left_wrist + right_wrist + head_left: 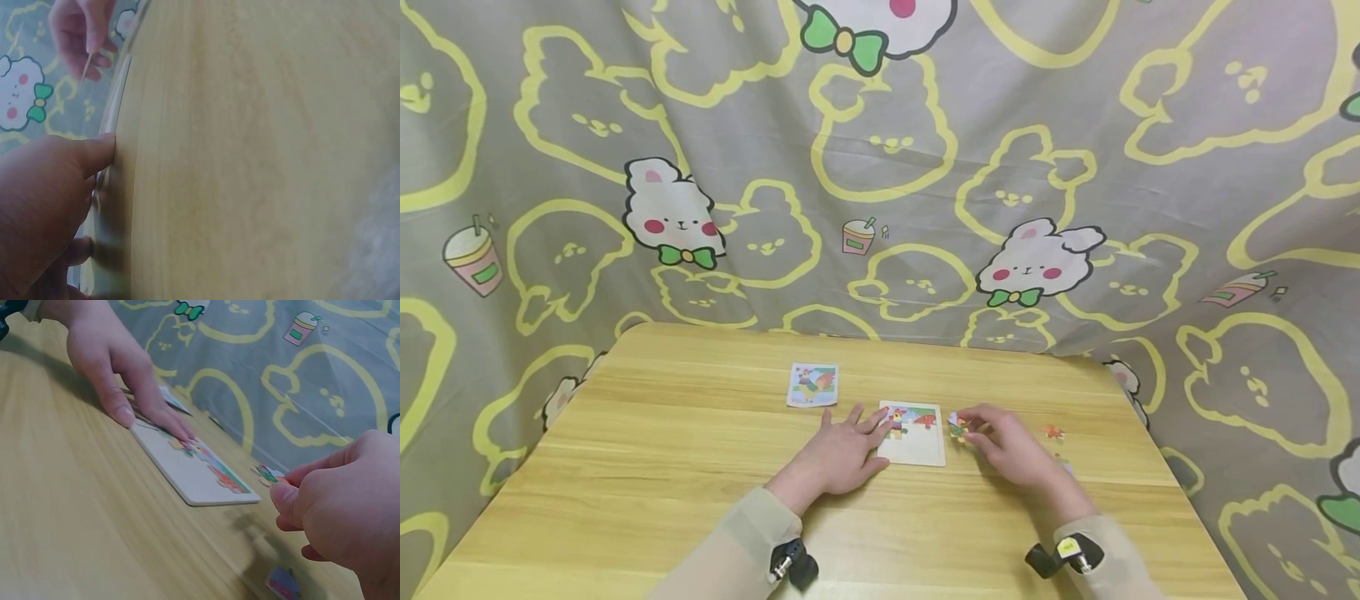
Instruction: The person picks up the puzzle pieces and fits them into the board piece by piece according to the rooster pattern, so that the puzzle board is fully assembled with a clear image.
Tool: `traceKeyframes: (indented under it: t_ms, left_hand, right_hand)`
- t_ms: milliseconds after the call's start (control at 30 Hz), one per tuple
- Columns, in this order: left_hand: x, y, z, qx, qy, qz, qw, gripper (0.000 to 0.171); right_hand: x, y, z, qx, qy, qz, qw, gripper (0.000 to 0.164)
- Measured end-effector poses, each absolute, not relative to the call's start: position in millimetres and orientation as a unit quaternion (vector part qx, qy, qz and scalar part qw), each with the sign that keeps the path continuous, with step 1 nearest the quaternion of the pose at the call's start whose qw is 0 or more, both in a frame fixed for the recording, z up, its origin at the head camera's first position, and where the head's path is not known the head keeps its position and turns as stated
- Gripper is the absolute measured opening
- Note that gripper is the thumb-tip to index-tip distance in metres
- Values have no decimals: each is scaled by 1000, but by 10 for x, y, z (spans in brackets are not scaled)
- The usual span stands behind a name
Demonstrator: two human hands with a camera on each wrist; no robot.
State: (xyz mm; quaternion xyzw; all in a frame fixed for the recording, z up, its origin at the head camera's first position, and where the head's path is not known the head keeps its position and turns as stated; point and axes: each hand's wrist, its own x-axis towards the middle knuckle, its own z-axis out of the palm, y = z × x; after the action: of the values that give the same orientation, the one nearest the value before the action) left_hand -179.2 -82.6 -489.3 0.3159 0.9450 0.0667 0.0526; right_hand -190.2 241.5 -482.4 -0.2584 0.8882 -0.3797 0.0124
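Observation:
A white square puzzle board (pixel 917 452) lies on the wooden table, with colourful jigsaw pieces fitted along its far side and left corner. My left hand (pixel 842 454) rests beside it, fingers spread, the fingertips over the board's left edge. To the right of the board, my right hand (pixel 1011 446) pinches a puzzle piece (pixel 957 427) between thumb and fingers. In the right wrist view that puzzle piece (pixel 270 475) is held above the table, showing green, white and orange.
A square picture card (pixel 812 385) of a bird lies left of the board, farther back. Loose puzzle pieces (pixel 1054 431) lie right of my right hand, some partly hidden by the wrist. A patterned curtain (pixel 910 167) hangs behind the table (pixel 662 467).

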Motion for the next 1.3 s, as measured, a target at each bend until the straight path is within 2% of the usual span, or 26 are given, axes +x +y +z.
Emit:
traceKeyframes:
  t_ms: [233, 1300]
  left_hand:
    - [-1799, -826, -4896, 318, 944, 64, 51, 64]
    - [-1793, -835, -4915, 315, 946, 66, 47, 63]
  right_hand:
    - [-1944, 2283, -4882, -286, 886, -365, -7, 34]
    - [-2012, 1865, -4976, -287, 905, -313, 6, 31]
